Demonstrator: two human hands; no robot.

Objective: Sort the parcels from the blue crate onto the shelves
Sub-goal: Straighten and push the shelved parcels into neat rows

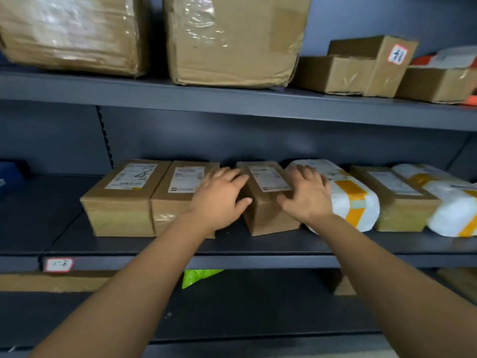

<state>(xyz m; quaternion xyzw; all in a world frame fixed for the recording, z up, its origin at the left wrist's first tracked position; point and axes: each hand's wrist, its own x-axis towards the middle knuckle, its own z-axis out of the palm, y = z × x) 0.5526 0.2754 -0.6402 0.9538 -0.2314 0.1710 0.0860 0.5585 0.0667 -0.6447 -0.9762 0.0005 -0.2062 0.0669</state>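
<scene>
A small brown cardboard parcel point(268, 200) with a white label stands on the middle shelf point(258, 244), slightly angled. My left hand point(219, 195) lies against its left side and my right hand point(307, 195) against its right side, fingers spread, holding it between them. To its left stand two brown labelled boxes point(121, 200), side by side. On the right lies a white padded bag with yellow tape point(353, 200). The blue crate is not in view.
Further right on the middle shelf are another brown box point(397, 200) and a white and yellow bag point(449, 205). The top shelf carries two large taped cartons point(232, 40) and smaller boxes point(361, 68). A green bag point(198, 276) lies on the shelf below. A tag reads 1-8 point(58, 264).
</scene>
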